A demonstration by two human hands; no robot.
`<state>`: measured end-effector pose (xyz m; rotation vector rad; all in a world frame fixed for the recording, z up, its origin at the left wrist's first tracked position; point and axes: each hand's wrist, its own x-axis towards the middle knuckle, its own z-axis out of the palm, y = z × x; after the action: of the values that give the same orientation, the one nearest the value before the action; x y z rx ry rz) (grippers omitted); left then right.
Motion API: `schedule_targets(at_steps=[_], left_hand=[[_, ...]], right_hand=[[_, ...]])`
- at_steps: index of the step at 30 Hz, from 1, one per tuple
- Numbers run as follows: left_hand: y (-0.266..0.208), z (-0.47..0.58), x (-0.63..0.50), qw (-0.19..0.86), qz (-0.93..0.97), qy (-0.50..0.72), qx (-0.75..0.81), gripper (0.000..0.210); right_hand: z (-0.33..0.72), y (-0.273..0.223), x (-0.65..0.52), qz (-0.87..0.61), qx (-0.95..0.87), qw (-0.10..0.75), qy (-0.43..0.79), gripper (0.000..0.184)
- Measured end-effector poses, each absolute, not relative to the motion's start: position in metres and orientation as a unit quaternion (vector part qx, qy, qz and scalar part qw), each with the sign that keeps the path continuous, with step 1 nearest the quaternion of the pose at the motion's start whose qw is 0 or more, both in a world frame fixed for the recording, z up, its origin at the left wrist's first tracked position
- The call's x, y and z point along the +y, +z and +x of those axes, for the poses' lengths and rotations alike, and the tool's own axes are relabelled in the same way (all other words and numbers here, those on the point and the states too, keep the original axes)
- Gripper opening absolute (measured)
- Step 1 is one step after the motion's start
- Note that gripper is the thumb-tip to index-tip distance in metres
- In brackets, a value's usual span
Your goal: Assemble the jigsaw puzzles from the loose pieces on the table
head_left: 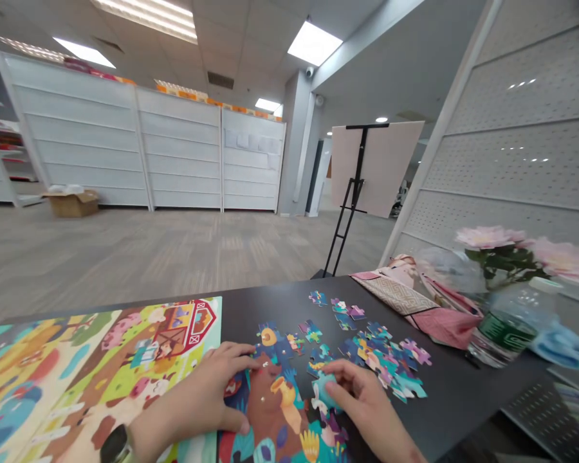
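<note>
A partly assembled jigsaw puzzle with a brown bear on it lies on the dark table. My left hand rests across its left edge, thumb and fingers spread, wearing a dark watch on the wrist. At the puzzle's right side my right hand pinches a teal puzzle piece between thumb and fingers. Just beyond it are a few joined pieces. A heap of loose puzzle pieces lies to the right, and several more pieces are scattered farther back.
Under my left forearm lies a finished farm-picture puzzle or board. Along the table's right side are a patterned pink cloth, a green-labelled water bottle and pink flowers. An easel stands behind the table.
</note>
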<state>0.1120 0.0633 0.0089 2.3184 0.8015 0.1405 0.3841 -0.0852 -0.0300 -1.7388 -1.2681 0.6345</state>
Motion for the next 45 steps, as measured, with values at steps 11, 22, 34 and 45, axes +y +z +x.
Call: schedule_targets(at_steps=[11,22,34,45], left_hand=[[0.005,0.114,0.065,0.337,0.889,0.060,0.305,0.077],[0.002,0.113,0.066,0.335,0.889,0.050,0.309,0.079],[0.005,0.113,0.065,0.339,0.887,0.035,0.311,0.078],[-0.007,0.112,0.069,0.329,0.894,0.050,0.300,0.079]], right_hand=[[0.409,-0.030,-0.108,-0.748,-0.524,0.368,0.176,0.034],[0.402,-0.030,-0.112,-0.731,-0.589,0.334,0.088,0.016],[0.419,-0.015,-0.138,-0.695,-0.664,0.251,0.118,0.031],[0.424,-0.002,-0.137,-0.696,-0.652,0.249,0.170,0.022]])
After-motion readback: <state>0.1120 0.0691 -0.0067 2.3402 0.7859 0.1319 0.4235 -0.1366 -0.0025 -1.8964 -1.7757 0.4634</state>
